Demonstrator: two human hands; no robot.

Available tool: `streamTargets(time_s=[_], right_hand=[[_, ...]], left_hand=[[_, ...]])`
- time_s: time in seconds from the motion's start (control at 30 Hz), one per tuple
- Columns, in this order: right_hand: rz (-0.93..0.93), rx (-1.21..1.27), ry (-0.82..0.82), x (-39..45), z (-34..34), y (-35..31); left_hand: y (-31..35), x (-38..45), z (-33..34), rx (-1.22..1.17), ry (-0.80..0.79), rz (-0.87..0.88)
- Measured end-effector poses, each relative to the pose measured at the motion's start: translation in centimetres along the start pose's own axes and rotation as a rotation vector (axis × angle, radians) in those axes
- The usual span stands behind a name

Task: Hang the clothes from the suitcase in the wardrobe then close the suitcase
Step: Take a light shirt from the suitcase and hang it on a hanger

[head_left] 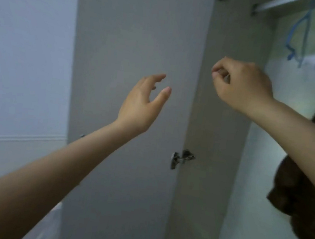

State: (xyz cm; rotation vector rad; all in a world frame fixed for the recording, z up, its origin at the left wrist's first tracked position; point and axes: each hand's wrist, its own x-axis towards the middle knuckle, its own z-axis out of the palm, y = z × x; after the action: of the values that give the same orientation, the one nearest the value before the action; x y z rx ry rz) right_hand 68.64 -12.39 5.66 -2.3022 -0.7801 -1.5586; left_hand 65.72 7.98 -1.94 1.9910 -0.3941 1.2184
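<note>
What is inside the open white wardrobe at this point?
Blue hangers hang empty from the metal rail; a dark brown garment hangs at right, its hanger out of frame. The wardrobe floor is not visible.

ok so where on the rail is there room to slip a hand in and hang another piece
The free stretch of rail runs from its left bracket, by the open door, to the empty blue hangers. It is crowded further right, where the hangers bunch and a dark brown garment hangs below. Both the left hand and right hand hold nothing.
</note>
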Motion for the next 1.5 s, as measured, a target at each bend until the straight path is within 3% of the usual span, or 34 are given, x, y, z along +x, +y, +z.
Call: streamTargets(time_s=[0.23,0.43,0.6,0.87,1.2,1.5], right_hand=[[-0.12,0.415,0.095,-0.3,3.5,-13.6],[-0.311,0.575,0.174,0.5,4.6,-25.1],[-0.418,0.565,0.097,2.0,7.7,-34.2],[-0.373,0.582,-0.164,1.9,18.4,-46.9],[-0.29,0.594,-0.424,-3.7,33.6,-52.9],[-0.32,0.521,-0.717,-10.6,50.1,-52.5]], left_hand=[[0.4,-5.2,-13.7,0.266,0.033,-0.02],[-2.5,-8.3,-24.4,0.366,0.177,-0.187],[-7.6,-10.4,-32.6,0.459,0.209,-0.281],[-17.4,-13.1,-43.2,0.546,0.211,-0.379],[-32.9,-18.7,-44.3,0.521,0.14,-0.593],[-47.7,-27.0,-42.6,0.595,0.083,-0.832]])
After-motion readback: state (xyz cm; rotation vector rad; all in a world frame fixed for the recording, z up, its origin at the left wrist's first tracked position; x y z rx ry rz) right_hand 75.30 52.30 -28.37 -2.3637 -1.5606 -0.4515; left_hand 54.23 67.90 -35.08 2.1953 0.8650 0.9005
